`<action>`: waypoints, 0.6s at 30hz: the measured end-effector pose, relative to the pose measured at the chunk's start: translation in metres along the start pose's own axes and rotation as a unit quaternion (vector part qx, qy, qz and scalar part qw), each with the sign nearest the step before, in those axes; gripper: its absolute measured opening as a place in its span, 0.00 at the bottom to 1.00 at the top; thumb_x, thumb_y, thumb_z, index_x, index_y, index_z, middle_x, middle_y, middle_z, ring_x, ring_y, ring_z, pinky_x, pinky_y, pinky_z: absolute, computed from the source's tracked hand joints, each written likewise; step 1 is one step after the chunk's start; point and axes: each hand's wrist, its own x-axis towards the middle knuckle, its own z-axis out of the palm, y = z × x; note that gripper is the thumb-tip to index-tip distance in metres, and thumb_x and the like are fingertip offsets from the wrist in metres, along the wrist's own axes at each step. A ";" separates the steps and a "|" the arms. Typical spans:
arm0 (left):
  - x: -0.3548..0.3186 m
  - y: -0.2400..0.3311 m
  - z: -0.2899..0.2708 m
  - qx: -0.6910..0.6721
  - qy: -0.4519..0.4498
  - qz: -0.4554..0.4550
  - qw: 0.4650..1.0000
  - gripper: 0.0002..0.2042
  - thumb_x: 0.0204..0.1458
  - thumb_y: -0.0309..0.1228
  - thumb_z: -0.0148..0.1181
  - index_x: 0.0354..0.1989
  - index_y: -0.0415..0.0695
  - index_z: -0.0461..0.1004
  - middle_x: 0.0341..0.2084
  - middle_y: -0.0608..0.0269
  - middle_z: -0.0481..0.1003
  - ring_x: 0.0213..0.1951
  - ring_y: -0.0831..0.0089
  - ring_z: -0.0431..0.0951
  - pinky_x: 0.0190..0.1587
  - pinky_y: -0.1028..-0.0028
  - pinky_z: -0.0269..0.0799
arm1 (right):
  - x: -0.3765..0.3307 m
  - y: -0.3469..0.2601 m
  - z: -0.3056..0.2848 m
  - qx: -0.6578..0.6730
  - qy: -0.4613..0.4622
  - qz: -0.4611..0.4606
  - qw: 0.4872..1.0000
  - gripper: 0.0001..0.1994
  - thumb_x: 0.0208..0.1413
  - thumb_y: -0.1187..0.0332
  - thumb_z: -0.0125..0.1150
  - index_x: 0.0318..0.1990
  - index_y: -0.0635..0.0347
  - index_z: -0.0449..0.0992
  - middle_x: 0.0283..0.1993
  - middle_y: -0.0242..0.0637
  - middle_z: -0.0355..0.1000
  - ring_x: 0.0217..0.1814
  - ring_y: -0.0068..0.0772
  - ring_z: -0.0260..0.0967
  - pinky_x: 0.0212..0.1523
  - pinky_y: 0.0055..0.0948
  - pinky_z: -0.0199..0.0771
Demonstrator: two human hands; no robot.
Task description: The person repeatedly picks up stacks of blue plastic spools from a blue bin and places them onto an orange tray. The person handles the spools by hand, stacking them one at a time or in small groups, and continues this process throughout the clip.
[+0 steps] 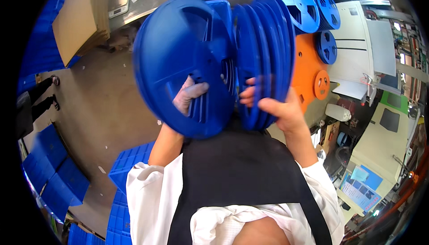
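Two bunches of large blue plastic reels are up in front of my black apron, side by side and nearly touching. My left hand reaches through a window of the left reels, its thumb and fingers hooked round the flange. That front reel leans its flat face toward me, with more rims behind it. My right hand grips the right reels, which stand edge-on with several rims in a row. Its thumb is on the near side, and its fingertips show past the rims, smeared by motion. Behind both bunches, part of a blue bin shows.
More stacked blue reels stand at the far right by an orange board with an orange disc. A scale sits on the far bench near cardboard sheets. Blue crates flank my left; another person's legs show beyond.
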 end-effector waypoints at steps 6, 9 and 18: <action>-0.018 0.010 -0.032 -0.130 -0.098 0.041 0.986 0.36 0.45 0.45 0.67 0.60 0.37 0.62 0.49 0.52 0.71 0.60 0.53 0.68 0.64 0.54 0.64 | -0.005 0.028 -0.055 0.093 0.243 -0.037 0.965 0.19 0.60 0.63 0.60 0.53 0.67 0.69 0.37 0.39 0.75 0.37 0.32 0.75 0.40 0.30 0.77; -0.013 0.003 -0.047 -0.201 -0.141 0.019 0.969 0.37 0.42 0.47 0.70 0.57 0.38 0.64 0.48 0.51 0.72 0.61 0.52 0.66 0.65 0.53 0.62 | -0.006 0.031 -0.064 0.089 0.269 -0.069 0.956 0.17 0.63 0.63 0.56 0.52 0.67 0.69 0.38 0.41 0.75 0.40 0.37 0.76 0.44 0.35 0.79; -0.008 0.013 -0.068 -0.224 -0.146 0.027 0.963 0.37 0.42 0.49 0.71 0.55 0.38 0.63 0.48 0.50 0.70 0.62 0.53 0.64 0.65 0.54 0.63 | -0.033 0.031 -0.102 0.154 0.310 -0.149 0.926 0.22 0.55 0.68 0.55 0.57 0.65 0.66 0.46 0.45 0.75 0.48 0.42 0.76 0.53 0.43 0.77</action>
